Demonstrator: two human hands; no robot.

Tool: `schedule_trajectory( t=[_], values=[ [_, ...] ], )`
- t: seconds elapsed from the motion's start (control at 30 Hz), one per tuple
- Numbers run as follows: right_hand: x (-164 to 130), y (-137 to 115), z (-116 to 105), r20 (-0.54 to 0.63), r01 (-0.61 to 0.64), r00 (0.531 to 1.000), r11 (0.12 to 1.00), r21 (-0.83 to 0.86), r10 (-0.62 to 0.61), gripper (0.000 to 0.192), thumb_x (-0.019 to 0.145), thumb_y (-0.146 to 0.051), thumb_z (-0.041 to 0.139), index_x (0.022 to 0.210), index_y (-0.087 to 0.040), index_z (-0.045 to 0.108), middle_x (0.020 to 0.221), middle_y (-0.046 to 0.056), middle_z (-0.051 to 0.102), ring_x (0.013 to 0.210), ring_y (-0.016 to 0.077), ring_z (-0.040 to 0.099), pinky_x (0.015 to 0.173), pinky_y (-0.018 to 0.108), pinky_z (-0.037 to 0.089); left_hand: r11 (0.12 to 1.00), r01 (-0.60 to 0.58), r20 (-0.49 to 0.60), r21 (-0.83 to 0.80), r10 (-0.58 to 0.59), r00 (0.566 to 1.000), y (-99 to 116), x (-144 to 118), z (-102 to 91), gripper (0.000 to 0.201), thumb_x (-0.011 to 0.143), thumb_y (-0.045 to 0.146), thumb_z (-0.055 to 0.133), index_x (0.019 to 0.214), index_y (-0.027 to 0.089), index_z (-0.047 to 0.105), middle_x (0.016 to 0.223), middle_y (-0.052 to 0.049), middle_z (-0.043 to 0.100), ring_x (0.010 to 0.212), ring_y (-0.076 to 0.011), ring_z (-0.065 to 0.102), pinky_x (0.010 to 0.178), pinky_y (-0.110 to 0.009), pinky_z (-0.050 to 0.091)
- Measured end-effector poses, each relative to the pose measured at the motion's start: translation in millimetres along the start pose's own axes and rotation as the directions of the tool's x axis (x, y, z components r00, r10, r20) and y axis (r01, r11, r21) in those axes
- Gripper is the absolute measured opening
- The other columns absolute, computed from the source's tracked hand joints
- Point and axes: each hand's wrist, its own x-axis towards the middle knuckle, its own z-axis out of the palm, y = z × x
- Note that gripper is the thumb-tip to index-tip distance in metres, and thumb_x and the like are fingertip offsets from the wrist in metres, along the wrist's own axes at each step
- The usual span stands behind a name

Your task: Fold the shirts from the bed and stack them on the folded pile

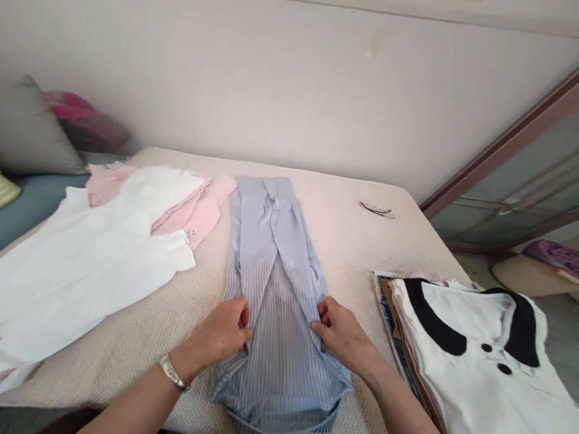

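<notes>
A blue and white striped shirt [284,350] lies lengthwise on the bed, its sides and sleeves folded inward into a long strip. Its hem is nearest me. My left hand [223,329], below a silver bracelet on the wrist, pinches the shirt's left edge about halfway down. Level with it, my right hand [338,331] pinches the right folded edge between thumb and fingers. To the left, a white garment [100,255] is spread out, with pink eyelet fabric [199,213] showing at its far end.
At the right edge sits a stack of folded clothes, topped by a white top with a black collar [486,393]. Glasses [377,210] rest toward the back of the bed [339,227]. A grey pillow [23,129] stands at far left. Behind is a wall.
</notes>
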Motion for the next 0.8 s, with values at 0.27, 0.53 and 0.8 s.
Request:
schedule_trajectory(
  t=[0.27,0.53,0.8],
  values=[
    [-3.0,-8.8,-4.5,0.015,-0.058,0.998,0.957,-0.286,0.065,0.013,0.087,-0.028,0.060,0.086,-0.024,0.048,0.086,0.006,0.066,0.080,0.0222,0.062,0.061,0.030,0.025,0.988,-0.015,-0.026,0.154,0.019,0.999,5.0,-12.7,-2.5,0.011,0.077,0.017,0.063,0.081,0.021,0.053,0.080,-0.001,0.065,0.077,-0.0180,0.064,0.063,-0.027,0.037],
    [3.6,4.4,-2.2,0.029,0.036,0.999,0.979,-0.199,-0.030,0.021,0.091,-0.043,0.056,0.082,-0.025,0.049,0.082,0.006,0.067,0.076,0.0232,0.062,0.063,0.032,0.031,0.849,-0.232,-0.277,0.475,0.395,0.876,57.9,89.5,-56.7,0.029,0.104,0.037,0.033,0.102,0.019,0.056,0.102,-0.010,0.068,0.096,-0.0230,0.065,0.084,-0.035,0.047],
    [42.8,31.1,-32.8,0.077,0.037,0.997,0.988,-0.147,-0.026,0.039,0.088,-0.058,0.055,0.065,-0.027,0.051,0.067,0.005,0.064,0.064,0.0234,0.060,0.059,0.034,0.037,0.722,-0.360,-0.211,0.591,0.569,0.795,56.6,250.9,-37.4,0.065,0.102,0.054,0.036,0.149,0.008,0.041,0.164,-0.023,0.030,0.154,-0.0337,0.021,0.124,-0.056,0.017]
  ],
)
